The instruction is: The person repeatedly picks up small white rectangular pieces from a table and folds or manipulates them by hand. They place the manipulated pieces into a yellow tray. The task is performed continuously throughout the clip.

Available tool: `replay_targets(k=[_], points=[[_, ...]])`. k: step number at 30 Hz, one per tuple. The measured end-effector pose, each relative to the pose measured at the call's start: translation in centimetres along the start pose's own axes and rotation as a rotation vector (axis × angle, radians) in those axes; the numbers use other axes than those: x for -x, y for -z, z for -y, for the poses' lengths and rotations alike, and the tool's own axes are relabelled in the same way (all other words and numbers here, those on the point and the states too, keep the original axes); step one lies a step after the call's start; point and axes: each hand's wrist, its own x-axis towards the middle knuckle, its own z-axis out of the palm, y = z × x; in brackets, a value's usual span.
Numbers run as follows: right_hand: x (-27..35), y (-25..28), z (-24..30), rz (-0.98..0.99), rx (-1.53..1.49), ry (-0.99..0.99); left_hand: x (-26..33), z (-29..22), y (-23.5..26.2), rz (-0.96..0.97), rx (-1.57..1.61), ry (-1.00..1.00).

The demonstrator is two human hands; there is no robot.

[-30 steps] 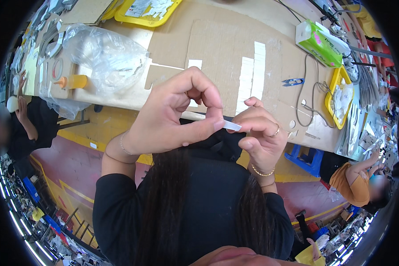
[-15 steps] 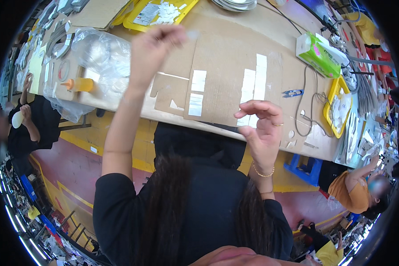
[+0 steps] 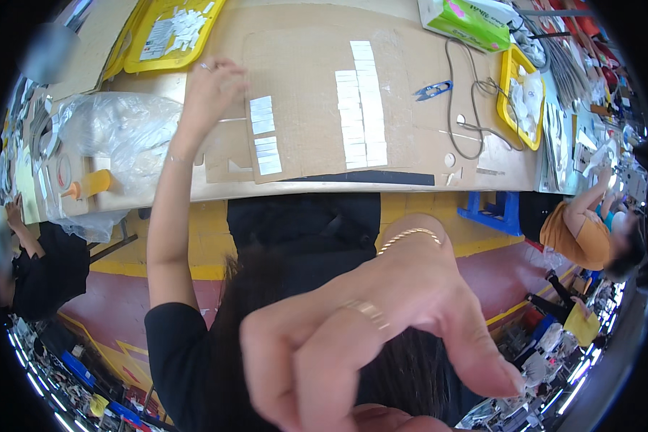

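Head view: the right hand (image 3: pixel 403 302) looms closest, thumb spread away from bent fingers (their tips are hidden, so I cannot tell if it grips anything). Farther off, the left hand (image 3: pixel 214 90) hangs loosely curled near the yellow tray (image 3: pixel 151 67); blur leaves unclear whether it pinches a piece. On the cardboard sheet (image 3: pixel 302 101) lie two short groups (image 3: pixel 268 157) of white pieces by its left edge and two long columns (image 3: pixel 371 108) side by side. That much looks done; the loose white pieces (image 3: pixel 187 30) heaped in the tray appear yet to be arranged.
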Motion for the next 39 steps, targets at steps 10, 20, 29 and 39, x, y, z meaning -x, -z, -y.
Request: replay_targets(k=[10, 20, 29, 39], points=[[-2.2, 0.7, 0.5, 0.216, -0.075, 0.187, 2.2, -3.3, -3.0, 0.109, 0.177, 0.139], [-3.6, 0.8, 1.7, 0.256, 0.089, 0.261, 2.1, -3.0, -3.8, 0.072, 0.216, 0.162], [-4.4, -0.9, 4.9, 0.107, 0.005, -0.095, 2.3, -3.7, -3.4, 0.031, 0.187, 0.110], [3.9, 3.9, 3.9, -0.480, 0.382, -0.264, 2.3, -2.4, -4.2, 0.024, 0.139, 0.135]])
